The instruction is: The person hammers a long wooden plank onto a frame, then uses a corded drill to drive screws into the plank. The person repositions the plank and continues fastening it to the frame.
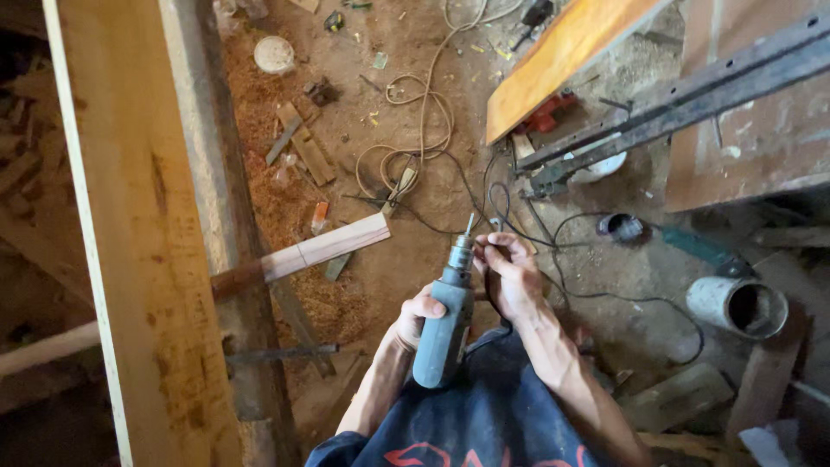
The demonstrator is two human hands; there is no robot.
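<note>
One small orange-and-white packet [319, 216] lies on the sawdust just left of the pale wooden slat [327, 246]; no labels, signs or screens.

A dirt floor [415, 259] is carrying everything here, and sawdust [259, 130] is lying thick along its left part. A pale cord [422, 121] is coiling across the middle, with thin black cables [553, 251] trailing to its right. Wood offcuts [303, 151] are lying near the sawdust, and a round white lid [274, 54] is sitting above them. A light plank [324, 248] is resting at a slant over the dirt. To the right, a grey pipe piece [737, 304] is lying on its side, open end showing, and a small dark can [620, 227] is sitting near the cables. A white bowl [598, 166] is peeking from under a metal bar [692, 91].
</note>
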